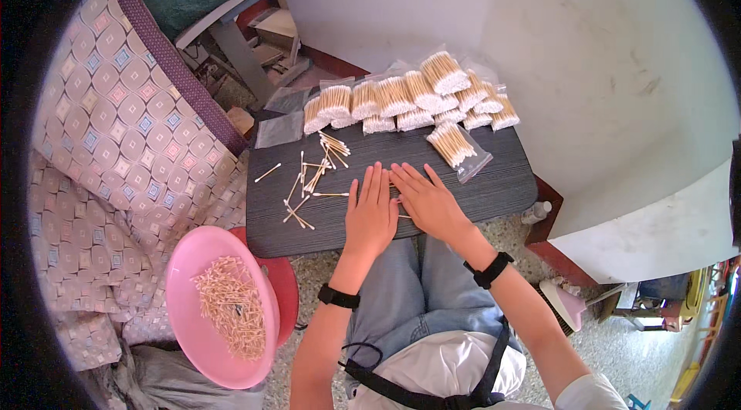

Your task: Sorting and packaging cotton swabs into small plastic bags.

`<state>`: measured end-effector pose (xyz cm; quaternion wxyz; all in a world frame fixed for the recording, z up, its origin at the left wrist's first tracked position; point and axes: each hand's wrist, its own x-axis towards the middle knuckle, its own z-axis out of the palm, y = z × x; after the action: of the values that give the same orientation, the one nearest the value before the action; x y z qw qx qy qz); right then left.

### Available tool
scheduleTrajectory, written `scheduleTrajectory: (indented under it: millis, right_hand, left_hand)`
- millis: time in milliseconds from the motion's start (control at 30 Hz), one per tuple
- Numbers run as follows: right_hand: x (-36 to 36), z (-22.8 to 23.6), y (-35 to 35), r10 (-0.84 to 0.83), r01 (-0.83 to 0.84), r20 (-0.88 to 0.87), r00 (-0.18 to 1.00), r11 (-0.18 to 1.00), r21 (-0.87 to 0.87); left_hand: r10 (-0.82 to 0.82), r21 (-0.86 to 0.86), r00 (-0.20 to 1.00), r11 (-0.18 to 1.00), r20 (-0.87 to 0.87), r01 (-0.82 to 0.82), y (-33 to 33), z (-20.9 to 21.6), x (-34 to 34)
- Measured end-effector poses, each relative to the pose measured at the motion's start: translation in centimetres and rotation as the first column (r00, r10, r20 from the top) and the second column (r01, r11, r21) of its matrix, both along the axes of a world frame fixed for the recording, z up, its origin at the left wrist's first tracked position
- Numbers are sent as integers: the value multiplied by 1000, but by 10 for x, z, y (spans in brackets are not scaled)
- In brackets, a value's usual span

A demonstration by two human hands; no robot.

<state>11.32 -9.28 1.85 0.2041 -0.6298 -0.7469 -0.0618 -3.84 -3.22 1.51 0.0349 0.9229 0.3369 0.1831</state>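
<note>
My left hand (372, 213) lies palm down on the dark wood-grain table (494, 171), fingers stretched out. Beside it my right hand (431, 205) is also flat, its fingers straight and angled toward the left hand. Parts of a few cotton swabs show at and under my hands; the palms hide the rest. Left of my hands, loose cotton swabs (315, 175) lie scattered at various angles. A partly filled clear bag of cotton swabs (455, 146) rests beyond my right hand, its mouth toward the near right.
Packed bags of cotton swabs (394, 96) are piled along the table's far edge. Flat clear bags (279, 130) lie at the far left corner. A pink basin (185, 286) of cotton swabs stands left on a red stool (284, 294). A patterned-fabric seat (116, 101) and a wall flank the table.
</note>
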Motion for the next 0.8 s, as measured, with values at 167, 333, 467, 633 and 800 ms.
scheduleTrajectory:
  millis: [167,333,467,633,800]
  right_hand:
    - [4,6,-7,16,-21,-65,998,996,-87]
    - [9,10,-25,60,-81,-238,969,994,-78]
    - [-5,20,-28,-42,63,-623,781,998,12]
    - [-16,11,-25,-93,85,-308,947,996,-39]
    - [-1,12,-10,-120,123,-211,970,992,0]
  left_hand:
    - [-18,-24,999,1000,38,19,-1,3,-6]
    - [-57,-225,981,969,186,99,-10,10,-20]
    - [107,-380,877,921,469,91,-17,15,-16]
    - [146,-391,803,913,579,116,-11,14,-6]
    - [94,-116,916,992,390,-52,-4,11,-9]
